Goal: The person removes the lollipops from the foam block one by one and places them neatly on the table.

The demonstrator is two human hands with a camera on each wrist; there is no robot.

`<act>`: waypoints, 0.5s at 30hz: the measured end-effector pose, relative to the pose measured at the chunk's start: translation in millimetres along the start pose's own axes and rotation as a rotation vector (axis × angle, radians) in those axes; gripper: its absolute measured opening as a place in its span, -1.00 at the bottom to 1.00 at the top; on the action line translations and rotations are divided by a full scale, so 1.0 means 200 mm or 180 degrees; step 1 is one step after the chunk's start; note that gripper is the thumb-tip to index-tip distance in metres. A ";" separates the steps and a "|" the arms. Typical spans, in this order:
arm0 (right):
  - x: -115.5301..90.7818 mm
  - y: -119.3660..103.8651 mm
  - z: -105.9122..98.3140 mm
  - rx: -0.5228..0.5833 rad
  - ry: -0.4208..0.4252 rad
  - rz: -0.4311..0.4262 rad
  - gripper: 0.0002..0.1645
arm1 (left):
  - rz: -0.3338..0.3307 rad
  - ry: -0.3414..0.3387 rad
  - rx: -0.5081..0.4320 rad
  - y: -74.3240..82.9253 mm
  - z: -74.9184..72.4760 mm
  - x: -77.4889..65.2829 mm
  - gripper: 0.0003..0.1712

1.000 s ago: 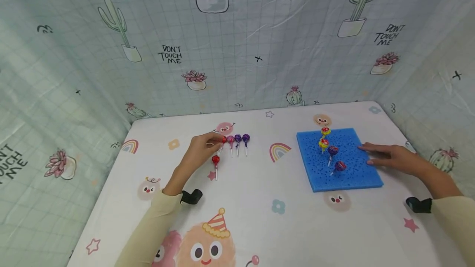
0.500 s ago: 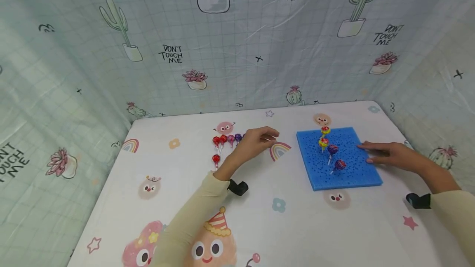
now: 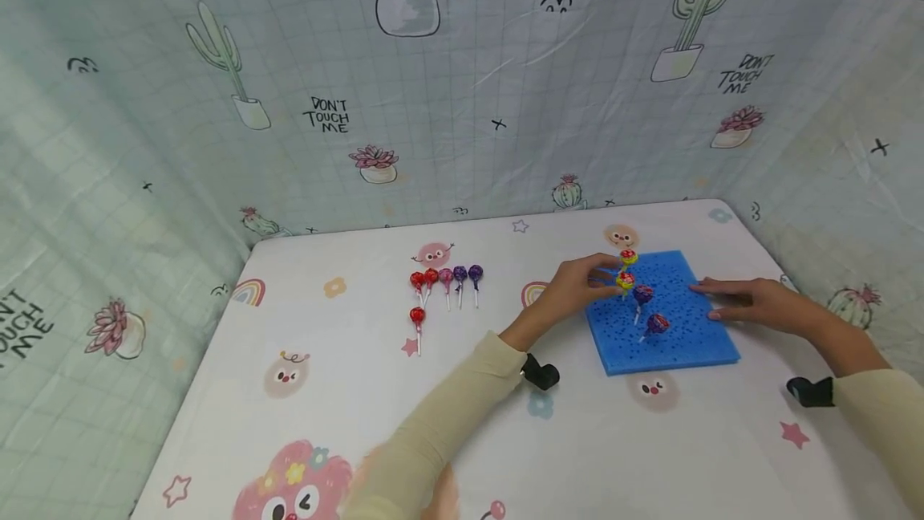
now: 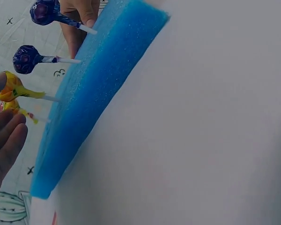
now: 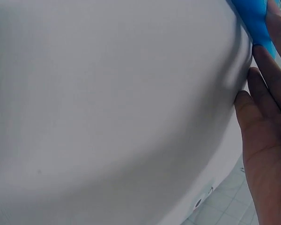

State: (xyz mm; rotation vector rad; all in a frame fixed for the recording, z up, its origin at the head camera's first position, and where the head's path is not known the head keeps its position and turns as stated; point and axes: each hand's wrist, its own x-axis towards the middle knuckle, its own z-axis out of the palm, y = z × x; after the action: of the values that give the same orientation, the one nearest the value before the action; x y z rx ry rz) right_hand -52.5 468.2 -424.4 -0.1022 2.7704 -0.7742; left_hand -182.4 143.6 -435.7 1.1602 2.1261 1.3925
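My left hand (image 3: 570, 289) reaches the left edge of a blue foam block (image 3: 682, 347), thumb and fingers spread on either side of a yellow lollipop (image 3: 625, 282). In the left wrist view, the thumb overlaps that yellow wrapper and the fingers (image 4: 11, 136) stand apart from the thumb. Behind it another yellow lollipop (image 3: 628, 257) is stuck in the foam. Two dark purple-wrapped lollipops, a nearer one (image 3: 656, 324) and a farther one (image 3: 642, 294), stand there by their sticks. At the block's right edge rests my right hand (image 3: 776, 307), fingers extended, fingertips against the side.
On the left of the white table (image 3: 549, 472) lies a row of lollipops: two red ones (image 3: 423, 278), a pink one (image 3: 446, 274) and two purple ones (image 3: 468, 272). A single red lollipop (image 3: 418, 316) lies in front of them. A printed curtain (image 3: 462, 103) hangs behind.
My left hand has let go of a red lollipop in the row and moved right to the foam block's yellow lollipops. The right hand has stayed at the block's edge.
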 end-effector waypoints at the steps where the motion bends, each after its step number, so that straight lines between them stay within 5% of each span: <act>1: 0.00 0.00 0.00 0.0010 0.0008 0.0018 -0.30 | 0.0018 -0.0017 -0.0006 0.00 0.01 0.01 -0.50; 10: 0.01 0.00 0.01 0.0056 -0.0008 0.0038 -0.30 | 0.0034 -0.0008 -0.0061 0.01 0.05 0.03 -0.64; 15: 0.00 0.01 0.00 0.0055 -0.0003 0.0058 -0.30 | -0.0021 0.0192 -0.0100 0.04 0.04 0.05 -0.66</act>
State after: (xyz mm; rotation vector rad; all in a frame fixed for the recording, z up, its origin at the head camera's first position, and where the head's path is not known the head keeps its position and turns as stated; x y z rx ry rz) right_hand -52.6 469.0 -425.6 -0.0736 2.7593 -0.7932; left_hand -179.0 157.0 -431.5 1.1118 2.1386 1.4703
